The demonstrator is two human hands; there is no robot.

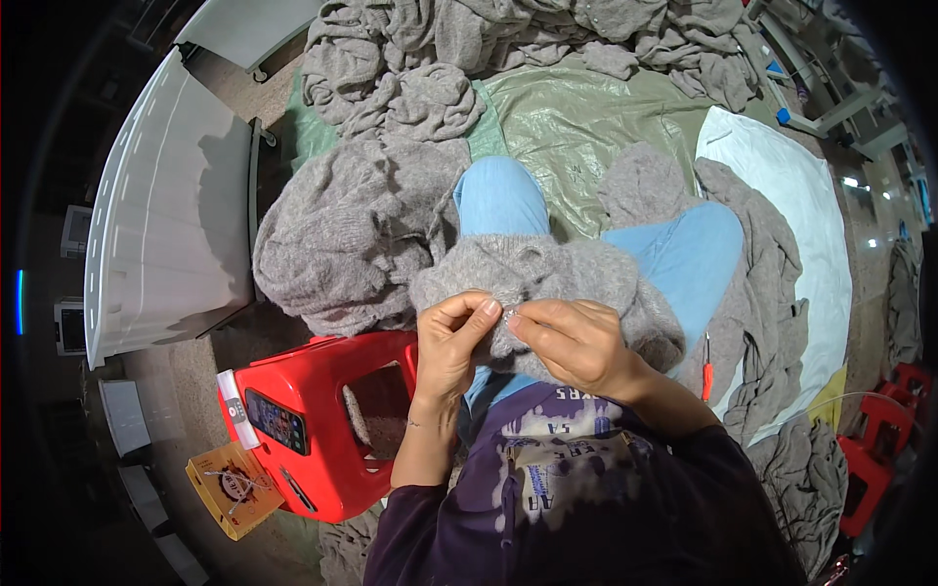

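A grey fuzzy knitted garment [586,273] lies bunched across my lap, over light blue trouser legs. My left hand [449,337] pinches thumb against forefinger at the garment's near side. Close against it, my right hand [576,344] also has its thumb and forefinger pressed together. The fingertips of both hands almost meet. Between them shows a small shiny, clear-looking bit [509,313], too small to name. Folds of the garment run beneath both hands, and its far part rests on my knees.
Left of me stands a red plastic stool [337,376] bearing a phone [277,422] and a dark pen-like tool [298,488]. A yellow box [234,488] sits beside it. Grey knitwear [342,234] is heaped around on a green sheet [586,117]. A red-handled tool [707,376] lies right.
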